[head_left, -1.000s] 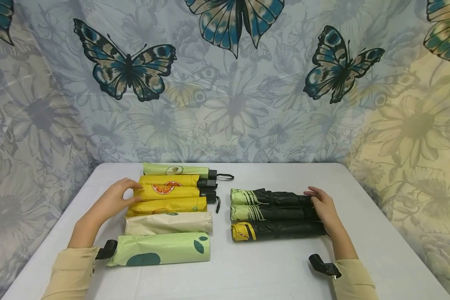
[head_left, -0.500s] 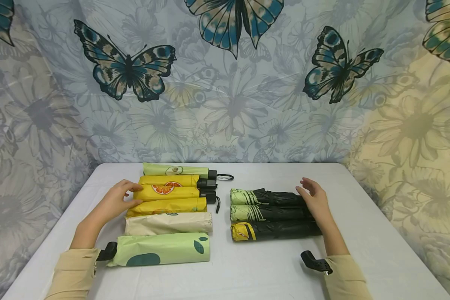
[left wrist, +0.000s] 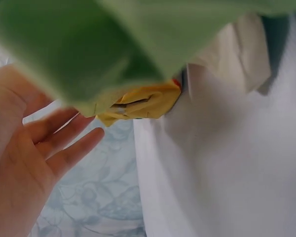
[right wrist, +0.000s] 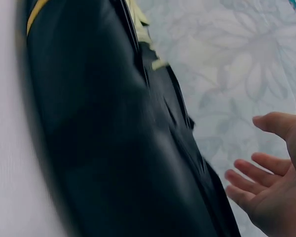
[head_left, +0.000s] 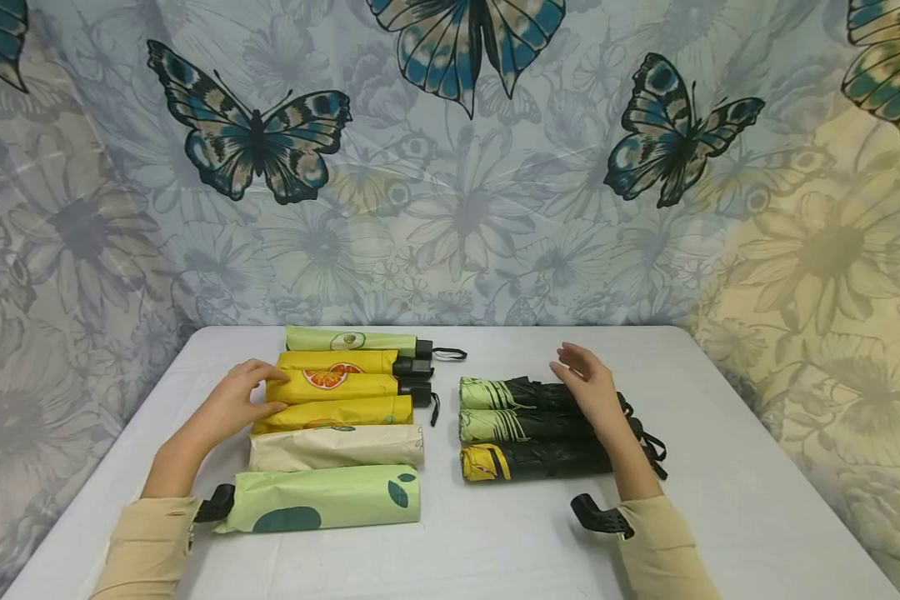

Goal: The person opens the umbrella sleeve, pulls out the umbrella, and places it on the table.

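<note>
- Rising behind everything, a blue-grey backdrop [head_left: 465,242] printed with flowers and butterflies (yellower toward the right).
- A white counter [head_left: 495,554] carries two rows of folded umbrellas lying side by side.
- On its left, nearest to farthest: a pale green umbrella [head_left: 345,500], a cream umbrella [head_left: 337,448], three yellow umbrellas [head_left: 367,386], then an avocado-print umbrella [head_left: 382,341].
- On its right, three black umbrellas [head_left: 543,459], their left ends showing patterned fabric, yellow on the nearest and green on the other two.
- The left hand [head_left: 225,404] is at the left ends of the yellow umbrellas, fingers loosely extended and gripping nothing; whether the fingertips touch is unclear.
- The right hand [head_left: 591,390] is over the farther black umbrellas, thumb and fingers apart, holding nothing.
- A black wrist device [head_left: 213,503] sits at the left cuff, and a matching one at the right.
- Smallest, a dark strap [head_left: 450,353] trails from the avocado-print umbrella's handle.
</note>
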A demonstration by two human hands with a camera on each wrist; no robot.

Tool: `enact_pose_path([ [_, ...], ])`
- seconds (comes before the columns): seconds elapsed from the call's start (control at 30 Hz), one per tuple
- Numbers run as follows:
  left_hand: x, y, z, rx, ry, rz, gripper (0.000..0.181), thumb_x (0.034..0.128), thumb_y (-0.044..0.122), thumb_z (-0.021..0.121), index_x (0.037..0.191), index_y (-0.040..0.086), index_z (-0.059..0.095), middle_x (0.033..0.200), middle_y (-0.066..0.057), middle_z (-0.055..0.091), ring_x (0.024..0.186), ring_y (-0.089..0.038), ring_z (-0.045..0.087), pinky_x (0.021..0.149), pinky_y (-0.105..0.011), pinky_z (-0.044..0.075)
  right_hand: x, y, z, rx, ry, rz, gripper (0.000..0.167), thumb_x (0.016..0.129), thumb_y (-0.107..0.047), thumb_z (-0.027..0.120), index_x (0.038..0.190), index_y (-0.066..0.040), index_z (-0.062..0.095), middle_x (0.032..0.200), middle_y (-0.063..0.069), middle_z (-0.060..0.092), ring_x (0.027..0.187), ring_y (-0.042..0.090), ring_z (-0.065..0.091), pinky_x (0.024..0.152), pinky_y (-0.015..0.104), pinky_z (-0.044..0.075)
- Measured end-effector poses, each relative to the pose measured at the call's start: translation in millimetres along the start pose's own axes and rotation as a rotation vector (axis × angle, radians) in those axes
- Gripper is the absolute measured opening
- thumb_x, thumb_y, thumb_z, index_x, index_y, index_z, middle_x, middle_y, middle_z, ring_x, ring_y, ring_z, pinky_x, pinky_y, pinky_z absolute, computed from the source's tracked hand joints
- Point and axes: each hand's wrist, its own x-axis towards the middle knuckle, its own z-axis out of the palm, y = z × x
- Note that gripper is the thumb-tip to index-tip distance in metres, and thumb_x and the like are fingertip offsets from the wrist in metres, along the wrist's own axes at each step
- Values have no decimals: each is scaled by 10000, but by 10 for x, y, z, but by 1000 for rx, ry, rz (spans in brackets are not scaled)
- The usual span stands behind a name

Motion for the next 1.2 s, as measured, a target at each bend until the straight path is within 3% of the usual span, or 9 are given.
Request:
enact_pose_path([
  [0.27, 7, 7, 30, 12, -10, -17, 404, 875, 91, 715, 1247, -26, 607, 1243, -226, 553, 1150, -439, 533, 958, -576, 488, 37, -114, 278, 53, -73, 1, 595, 974, -283, 608, 1467, -34, 385, 1468, 198, 456, 1392, 344, 418, 1166, 492, 358],
  [0.87, 6, -20, 24, 8, 32, 5, 327, 844, 25, 728, 1159, -6, 643, 1133, -188, 587, 1051, -368, 566, 859, -491, 545, 53, -292, 806, 140, -177, -28, 537, 968, -215, 619, 1438, -45, 423, 1444, 210, 473, 1366, 338, 453, 1158, 461, 384],
  [1.2, 5, -75, -5, -17, 44, -6, 494, 868, 59, 716, 1318, -31, 533, 1335, -257, 489, 1183, -457, 510, 942, -584, 493, 25, -396, 1028, 152, -198, -18, 508, 963, -185, 622, 1420, -44, 453, 1429, 222, 493, 1339, 340, 489, 1115, 457, 436],
])
